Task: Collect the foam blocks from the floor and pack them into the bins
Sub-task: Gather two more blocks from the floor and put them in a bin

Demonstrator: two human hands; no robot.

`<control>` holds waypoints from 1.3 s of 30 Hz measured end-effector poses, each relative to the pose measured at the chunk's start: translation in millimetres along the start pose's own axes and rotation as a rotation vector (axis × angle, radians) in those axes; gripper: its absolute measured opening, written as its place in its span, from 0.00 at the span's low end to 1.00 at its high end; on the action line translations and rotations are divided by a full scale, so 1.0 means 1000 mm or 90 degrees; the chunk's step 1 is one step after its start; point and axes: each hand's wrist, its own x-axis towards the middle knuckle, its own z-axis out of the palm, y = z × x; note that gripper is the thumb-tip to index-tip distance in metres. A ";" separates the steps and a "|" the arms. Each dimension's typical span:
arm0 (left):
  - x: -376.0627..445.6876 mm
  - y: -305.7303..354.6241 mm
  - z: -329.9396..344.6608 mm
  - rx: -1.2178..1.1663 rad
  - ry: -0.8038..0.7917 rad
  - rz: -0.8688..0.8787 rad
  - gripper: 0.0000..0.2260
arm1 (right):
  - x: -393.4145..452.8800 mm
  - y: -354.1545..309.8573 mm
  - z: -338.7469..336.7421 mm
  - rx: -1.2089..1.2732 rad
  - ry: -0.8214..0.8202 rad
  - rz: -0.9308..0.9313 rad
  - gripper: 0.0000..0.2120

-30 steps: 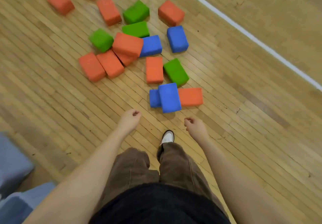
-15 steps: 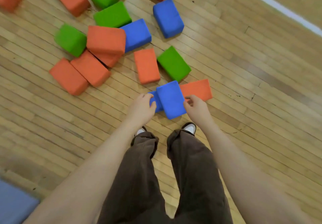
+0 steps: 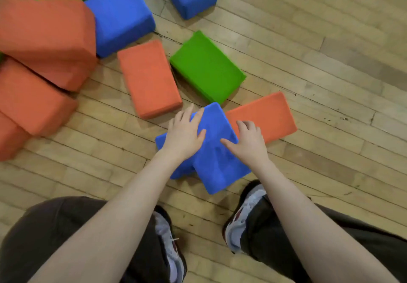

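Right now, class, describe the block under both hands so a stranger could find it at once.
Start at the person's two shoes on the wooden floor. Just ahead lies a blue block, with the left hand and right hand on it. Unlike its neighbours, it rests tilted atop another blue block.

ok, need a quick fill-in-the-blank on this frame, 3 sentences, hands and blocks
Both hands, the left hand and the right hand, rest on the top ____ block.
That block lies across a second block of the colour ____.
Just beyond the right hand's fingers lies a flat ____ block.

Missing words: blue; blue; orange
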 end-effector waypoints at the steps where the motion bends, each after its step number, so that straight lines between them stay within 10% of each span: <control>1: 0.009 -0.003 0.013 0.021 0.008 0.015 0.28 | 0.008 0.006 0.012 -0.002 0.006 0.000 0.36; 16: 0.003 -0.051 0.035 0.029 0.098 0.083 0.35 | 0.003 -0.010 0.039 0.184 0.007 -0.138 0.36; 26: -0.003 -0.064 -0.032 0.002 0.436 0.160 0.33 | 0.027 -0.065 -0.030 -0.027 0.316 -0.313 0.40; 39: 0.041 -0.054 -0.070 0.253 0.294 0.331 0.29 | 0.042 -0.047 -0.025 -0.124 0.442 -0.427 0.34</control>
